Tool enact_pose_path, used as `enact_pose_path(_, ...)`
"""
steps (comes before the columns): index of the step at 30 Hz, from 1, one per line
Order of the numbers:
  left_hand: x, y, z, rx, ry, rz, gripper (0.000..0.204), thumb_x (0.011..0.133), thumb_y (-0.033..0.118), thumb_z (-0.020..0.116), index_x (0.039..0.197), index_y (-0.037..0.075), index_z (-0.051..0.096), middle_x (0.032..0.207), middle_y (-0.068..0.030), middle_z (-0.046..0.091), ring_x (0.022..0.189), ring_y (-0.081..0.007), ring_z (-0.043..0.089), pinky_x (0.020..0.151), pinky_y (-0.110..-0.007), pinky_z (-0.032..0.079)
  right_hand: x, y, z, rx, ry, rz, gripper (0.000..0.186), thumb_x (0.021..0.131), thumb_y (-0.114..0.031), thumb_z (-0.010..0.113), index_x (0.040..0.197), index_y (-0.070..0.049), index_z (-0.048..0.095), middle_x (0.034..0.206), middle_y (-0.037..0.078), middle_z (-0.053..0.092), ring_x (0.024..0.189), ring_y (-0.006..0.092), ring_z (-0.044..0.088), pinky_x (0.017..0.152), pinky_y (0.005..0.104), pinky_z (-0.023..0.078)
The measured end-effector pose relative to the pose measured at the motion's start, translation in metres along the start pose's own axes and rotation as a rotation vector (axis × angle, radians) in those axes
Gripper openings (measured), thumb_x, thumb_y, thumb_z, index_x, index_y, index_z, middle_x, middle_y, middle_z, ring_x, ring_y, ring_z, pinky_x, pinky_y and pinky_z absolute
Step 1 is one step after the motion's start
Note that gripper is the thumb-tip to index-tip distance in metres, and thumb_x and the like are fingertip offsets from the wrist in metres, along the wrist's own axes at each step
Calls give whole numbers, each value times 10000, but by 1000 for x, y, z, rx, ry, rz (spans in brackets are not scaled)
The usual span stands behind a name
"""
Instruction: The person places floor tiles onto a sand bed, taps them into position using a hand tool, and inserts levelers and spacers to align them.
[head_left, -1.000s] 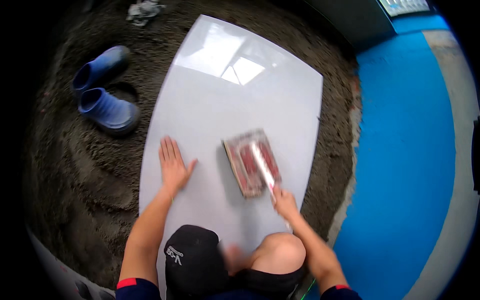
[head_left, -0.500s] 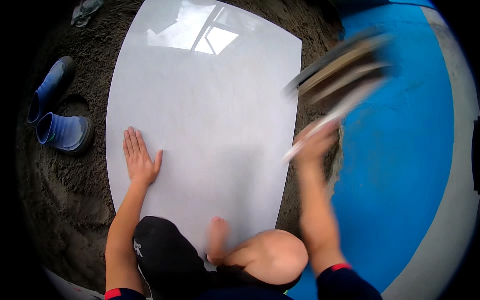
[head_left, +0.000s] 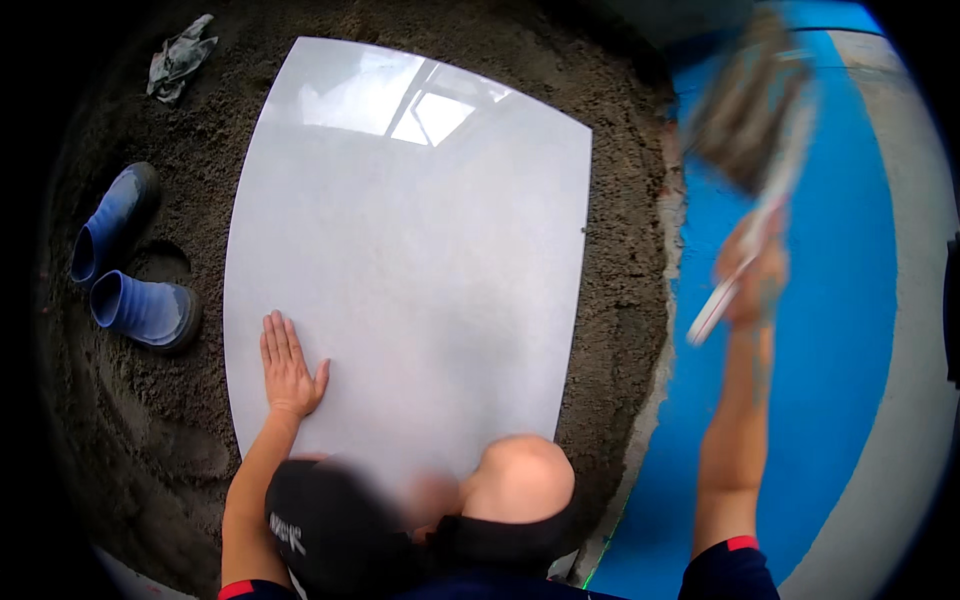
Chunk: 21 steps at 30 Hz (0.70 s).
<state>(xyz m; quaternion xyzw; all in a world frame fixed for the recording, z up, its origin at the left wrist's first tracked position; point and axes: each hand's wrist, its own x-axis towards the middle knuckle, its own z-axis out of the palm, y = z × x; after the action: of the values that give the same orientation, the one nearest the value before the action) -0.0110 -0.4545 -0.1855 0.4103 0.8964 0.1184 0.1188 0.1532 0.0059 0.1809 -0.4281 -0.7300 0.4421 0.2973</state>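
The left hand lies flat with fingers spread on the big glossy white tile, near its lower left corner, just as it did half a second ago; its grip is released, pressing on the tile and holding nothing. The right hand is raised off to the right, over the blue floor and well clear of the tile, its grip clenched on the white handle of a brush whose blurred brown head points up toward the top right. A second ago that brush lay on the tile near its right edge under the same hand; half a second ago it was already lifted beyond the right edge, and now it is farther out and higher. The tile rests on a bed of dark sand. A pair of blue rubber boots stands on the sand left of the tile, and a crumpled grey rag lies near the tile's top left corner. The person's bent knee is at the tile's lower edge.
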Motion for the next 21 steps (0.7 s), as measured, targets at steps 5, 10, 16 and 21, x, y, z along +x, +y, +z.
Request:
enact_pose_path(5, -2, -3, 7, 1, -47, -13, 952, 858, 419, 570, 1485, -85, 61, 1560, -284, 61, 1460, -422, 22, 1178, -510, 45, -24, 132, 60, -111, 199, -129, 561, 1012, -529, 316, 780, -61, 521, 585, 62, 455, 525, 184, 443, 519, 366, 382)
enact_pose_path(10, -2, -1, 4, -49, -79, -28, 922, 863, 429, 563, 1469, -109, 124, 1556, -289, 81, 1461, -422, 26, 1180, -502, 42, -290, 302, 45, -696, -336, 838, 659, 984, -522, 420, 666, 31, 584, 571, 138, 553, 540, 263, 528, 521, 439, 398)
enact_pose_path(16, -4, -5, -1, -38, -105, -50, 906, 881, 449, 532, 1463, -120, 132, 1554, -292, 89, 1460, -421, 29, 1184, -496, 42, -150, 103, 33, -492, -183, 880, 614, 965, -592, 408, 750, -40, 570, 536, 25, 518, 398, 135, 479, 362, 300, 373)
enact_pose_path(21, -3, -9, -4, -38, -111, -39, 911, 885, 449, 532, 1465, -119, 120, 1555, -293, 74, 1458, -425, 28, 1182, -500, 46, -2, -48, 68, 12, 7, 45, 536, 982, -577, 393, 694, -136, 494, 505, -46, 380, 441, 61, 384, 393, 241, 300)
